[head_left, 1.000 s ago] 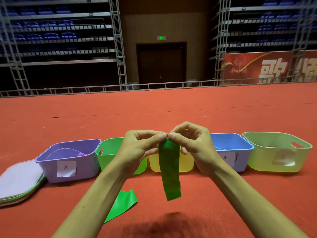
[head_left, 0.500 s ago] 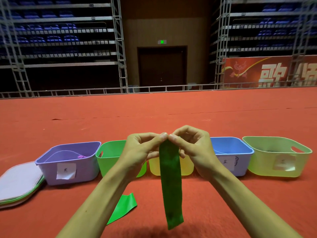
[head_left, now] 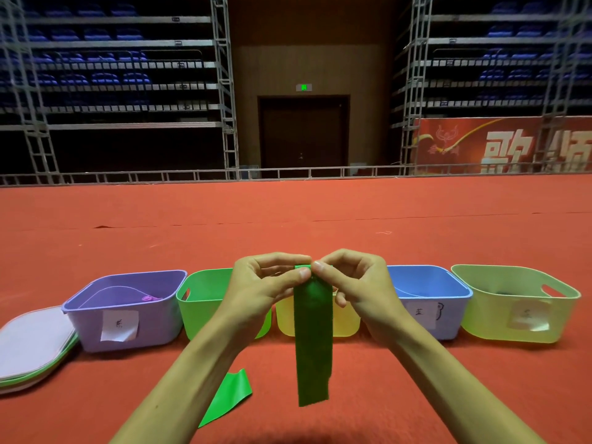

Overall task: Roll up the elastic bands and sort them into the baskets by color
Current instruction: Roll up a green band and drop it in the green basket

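Fingers [head_left: 299, 274] of both hands are clamped on the top end of a green band [head_left: 313, 341]. The left hand [head_left: 256, 290] pinches it between thumb and forefinger, and the right hand [head_left: 358, 286] pinches it the same way from the other side, so the fingertips nearly touch. A small rolled part shows at the top between the fingertips. The rest hangs straight down as a flat, dark green strip with a square lower end.

The band hangs in front of the yellow basket [head_left: 347, 326], which stands in a row on the red carpet [head_left: 288, 219] with the purple basket [head_left: 157, 322], green basket [head_left: 198, 312], blue basket [head_left: 455, 318] and pale green basket [head_left: 480, 315]. A second green band [head_left: 229, 397], brighter, lies flat on the carpet beside the left forearm.
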Demonstrator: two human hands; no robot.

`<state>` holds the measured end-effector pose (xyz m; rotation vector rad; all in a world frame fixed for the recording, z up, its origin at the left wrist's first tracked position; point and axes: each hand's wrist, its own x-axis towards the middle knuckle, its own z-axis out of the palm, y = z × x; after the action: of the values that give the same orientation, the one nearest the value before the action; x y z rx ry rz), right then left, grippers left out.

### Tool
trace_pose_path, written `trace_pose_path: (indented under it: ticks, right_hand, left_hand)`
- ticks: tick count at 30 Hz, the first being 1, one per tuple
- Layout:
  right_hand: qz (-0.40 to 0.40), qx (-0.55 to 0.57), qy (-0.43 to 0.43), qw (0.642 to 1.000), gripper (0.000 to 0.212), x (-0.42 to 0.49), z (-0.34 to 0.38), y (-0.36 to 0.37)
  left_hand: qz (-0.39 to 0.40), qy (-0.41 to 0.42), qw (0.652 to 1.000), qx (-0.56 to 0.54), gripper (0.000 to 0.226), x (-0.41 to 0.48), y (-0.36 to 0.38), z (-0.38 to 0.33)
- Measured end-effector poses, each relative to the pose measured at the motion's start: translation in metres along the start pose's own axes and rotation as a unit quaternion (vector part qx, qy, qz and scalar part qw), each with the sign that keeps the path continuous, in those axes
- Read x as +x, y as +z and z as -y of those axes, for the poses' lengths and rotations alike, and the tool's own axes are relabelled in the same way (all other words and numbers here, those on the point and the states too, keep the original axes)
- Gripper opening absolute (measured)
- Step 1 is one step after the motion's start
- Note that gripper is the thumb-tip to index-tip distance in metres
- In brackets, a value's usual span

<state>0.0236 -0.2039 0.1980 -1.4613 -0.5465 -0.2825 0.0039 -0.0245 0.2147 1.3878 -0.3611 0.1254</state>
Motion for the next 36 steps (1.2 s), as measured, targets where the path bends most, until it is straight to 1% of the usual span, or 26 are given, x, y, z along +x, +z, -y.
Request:
trace_pose_path:
  ticks: [4,8,12,14,16,19,22,26,30,32,34,36]
  right_hand:
    - [0.010,0.024,-0.018,0.999,0.015,-0.0016,0.0003,-0.0018]
    - [0.010,0.040,-0.017,0.999,0.017,-0.0030,0.0020,-0.0021]
    - [0.024,0.062,-0.008,0.998,0.016,-0.0025,0.0015,-0.0029]
    - [0.027,0.085,0.011,0.996,0.019,-0.0024,0.0022,-0.0032]
    - [0.016,0.070,0.015,0.997,0.024,-0.0030,0.0007,-0.0036]
    - [-0.005,0.035,-0.007,0.999,0.025,-0.0043,-0.0037,-0.0054]
    - [-0.010,0.047,-0.025,0.999,0.026,-0.0046,-0.0025,-0.0058]
    - [-0.006,0.050,-0.038,0.998,0.022,-0.0060,-0.0025,-0.0064]
    - [0.000,0.052,-0.009,0.999,0.022,-0.0053,-0.0013,-0.0069]
    - [0.001,0.044,0.005,0.999,0.026,-0.0043,-0.0014,-0.0059]
    - [0.001,0.027,0.007,1.000,0.030,-0.0035,-0.0018,-0.0046]
    - [-0.002,0.035,-0.002,0.999,0.027,-0.0031,-0.0022,-0.0043]
  left_hand:
    - [0.020,-0.013,0.999,-0.023,0.032,-0.0012,0.0018,-0.0040]
    - [0.023,-0.024,0.999,-0.024,0.022,-0.0021,0.0028,-0.0071]
    - [0.015,-0.015,0.999,-0.036,0.026,-0.0022,0.0044,-0.0056]
    - [0.012,-0.009,0.999,-0.029,0.030,-0.0025,0.0051,-0.0060]
    - [0.006,-0.004,1.000,-0.013,0.032,-0.0021,0.0048,-0.0055]
    - [-0.001,-0.008,1.000,-0.011,0.032,-0.0013,0.0043,-0.0046]
    - [0.010,-0.022,0.999,-0.036,0.035,-0.0020,0.0049,-0.0051]
    - [0.026,-0.030,0.999,-0.033,0.028,-0.0026,0.0050,-0.0063]
    - [0.015,-0.019,0.999,-0.029,0.032,-0.0018,0.0064,-0.0051]
    - [0.006,-0.017,0.999,-0.026,0.033,-0.0014,0.0067,-0.0043]
    - [0.004,-0.017,1.000,-0.025,0.033,-0.0012,0.0064,-0.0028]
    - [0.009,-0.025,0.999,-0.035,0.035,-0.0016,0.0055,-0.0013]
